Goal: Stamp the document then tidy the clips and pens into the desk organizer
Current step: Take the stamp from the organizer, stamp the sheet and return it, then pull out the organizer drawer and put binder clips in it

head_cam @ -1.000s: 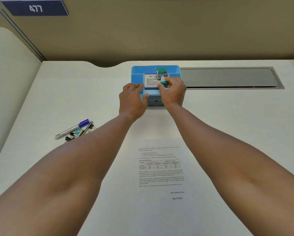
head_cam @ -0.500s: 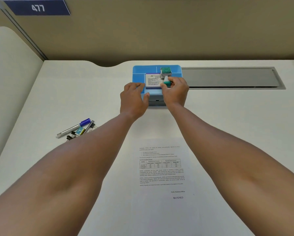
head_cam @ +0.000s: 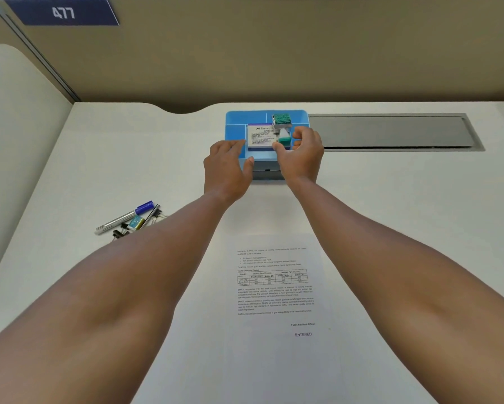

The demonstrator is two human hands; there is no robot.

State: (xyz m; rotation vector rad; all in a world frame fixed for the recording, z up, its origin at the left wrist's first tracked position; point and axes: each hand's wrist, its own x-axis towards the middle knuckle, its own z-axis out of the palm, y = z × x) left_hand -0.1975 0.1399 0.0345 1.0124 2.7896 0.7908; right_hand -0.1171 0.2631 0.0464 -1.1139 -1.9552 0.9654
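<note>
Both hands crowd the near edge of the blue desk organizer (head_cam: 236, 123): left hand (head_cam: 226, 167) against its front left corner, right hand (head_cam: 302, 154) cupped over the right side. Inside, the stamp pad box (head_cam: 261, 137) and the green-topped stamp (head_cam: 281, 121) fill the middle and back right compartments. Wide bare desk (head_cam: 128, 147) lies left of the organizer. The pens and binder clips (head_cam: 131, 221) lie heaped beside the left forearm. The document (head_cam: 274, 287) sits between the forearms; a recessed grey cable tray (head_cam: 390, 131) runs along the organizer's right.
</note>
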